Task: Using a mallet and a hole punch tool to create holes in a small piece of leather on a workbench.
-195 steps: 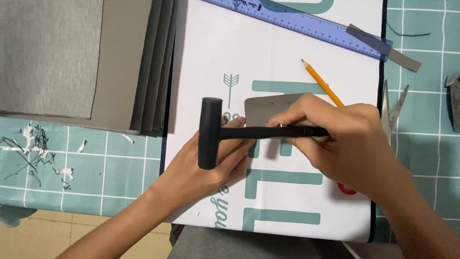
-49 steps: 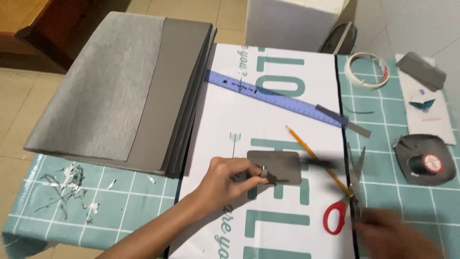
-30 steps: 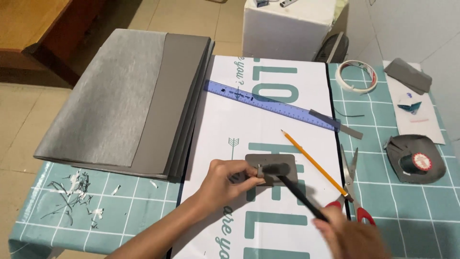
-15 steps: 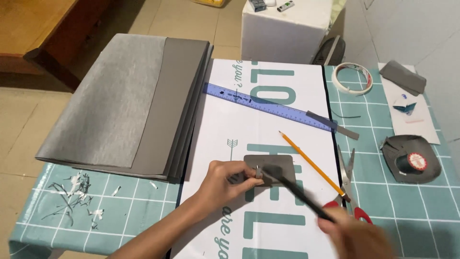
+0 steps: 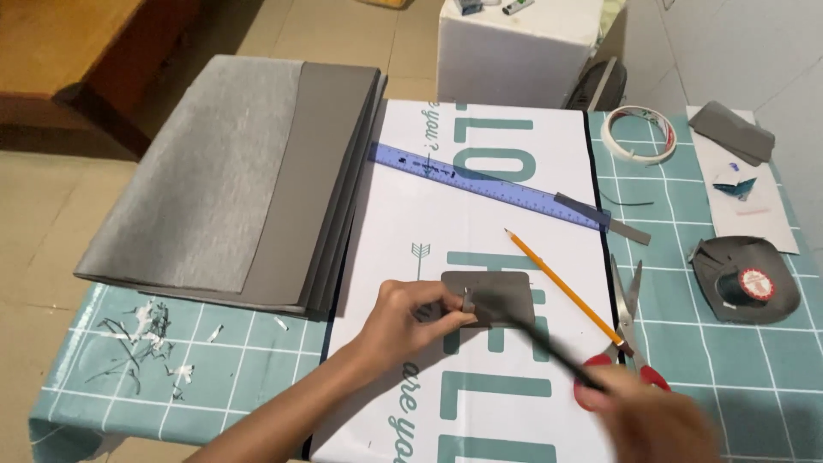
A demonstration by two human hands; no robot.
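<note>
The left hand [image 5: 403,321] pinches a small pin on the grey patch [image 5: 489,297]. The right hand [image 5: 660,424], blurry, grips a hammer [image 5: 531,334] over it.

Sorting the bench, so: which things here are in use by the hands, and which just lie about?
In use: left hand pinching a small metal piece on the grey patch; right hand swinging the blurred black hammer.

Lying about: pencil, scissors, blue ruler, tape roll, grey sheets.
</note>
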